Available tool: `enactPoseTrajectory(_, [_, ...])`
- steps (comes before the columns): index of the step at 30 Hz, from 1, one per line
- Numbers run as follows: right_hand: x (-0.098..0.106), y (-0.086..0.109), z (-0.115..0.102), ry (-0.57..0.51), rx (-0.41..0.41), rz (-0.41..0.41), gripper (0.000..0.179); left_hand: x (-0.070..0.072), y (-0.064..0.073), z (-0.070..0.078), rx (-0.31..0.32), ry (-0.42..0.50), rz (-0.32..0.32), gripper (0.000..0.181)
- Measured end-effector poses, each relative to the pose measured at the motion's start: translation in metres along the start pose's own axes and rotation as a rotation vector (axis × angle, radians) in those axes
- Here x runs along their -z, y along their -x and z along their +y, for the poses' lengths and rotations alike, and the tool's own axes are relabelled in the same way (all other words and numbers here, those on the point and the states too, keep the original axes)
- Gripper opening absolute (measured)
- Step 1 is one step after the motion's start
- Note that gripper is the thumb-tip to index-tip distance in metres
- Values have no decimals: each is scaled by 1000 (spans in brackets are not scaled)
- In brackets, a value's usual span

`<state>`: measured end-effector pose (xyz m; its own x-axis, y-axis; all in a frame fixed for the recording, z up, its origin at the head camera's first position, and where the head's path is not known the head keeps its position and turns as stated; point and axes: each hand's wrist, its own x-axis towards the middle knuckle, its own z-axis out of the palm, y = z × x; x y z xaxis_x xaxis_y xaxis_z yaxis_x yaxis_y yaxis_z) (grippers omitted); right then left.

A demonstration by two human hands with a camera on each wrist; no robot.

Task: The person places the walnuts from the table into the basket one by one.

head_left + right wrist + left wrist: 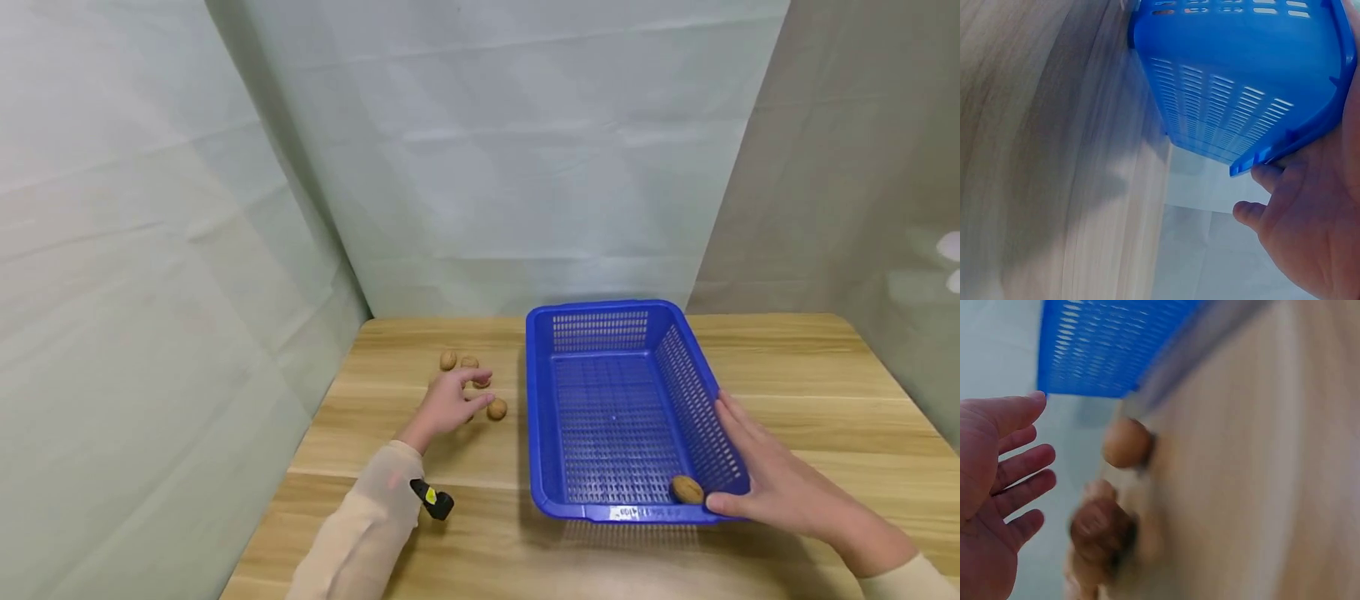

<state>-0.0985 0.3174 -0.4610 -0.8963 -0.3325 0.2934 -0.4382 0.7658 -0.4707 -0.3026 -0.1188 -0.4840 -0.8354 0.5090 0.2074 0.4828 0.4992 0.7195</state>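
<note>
My left hand [448, 403] hovers over a few walnuts on the table, left of the basket, its thumb and fingers spread apart with nothing between them. One walnut [497, 409] lies just beyond the thumb tip; another walnut [447, 359] sits behind the hand, and others are partly hidden by the fingers. In the left wrist view a blurred walnut [1127, 443] shows beyond the fingers. My right hand [783, 483] holds the blue plastic basket [534, 417] at its near right corner, thumb over the rim and fingers along the outer side. Inside that corner lies a single walnut [686, 489].
The wooden table [810, 375] ends against pale cloth [525, 167] hanging at the back and left. A black strap device [433, 500] is on my left wrist. The basket's walls and floor are a slotted mesh.
</note>
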Motion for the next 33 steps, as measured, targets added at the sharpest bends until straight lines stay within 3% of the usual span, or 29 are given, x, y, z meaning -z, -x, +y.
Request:
enactPoseTrajectory(5, [-1,0,2,12,-3,4,121,-6,6,-17,-79,-128,-2,49])
enactPoseTrajectory(8, [-1,0,4,25,-11,5,122,-8,9,-21,-96,-214,-5,56])
enactPoseTrajectory(15, [-2,0,5,27,-29,-7,122,-15,9,-22,-71,-334,-40,60])
enactPoseTrajectory(20, [0,0,2,45,-24,-11,121,-20,3,-17,-111,-445,-71,59])
enactPoseTrajectory(23, [2,1,0,53,-27,-14,120,-22,-1,-14,-132,-470,-86,58])
enactPoseTrajectory(28, [2,2,-2,52,-53,-25,119,-25,-5,-13,-113,-490,-113,55])
enactPoseTrajectory(33, [4,-1,-3,55,-54,-37,119,-27,-8,-14,-150,-491,-91,52])
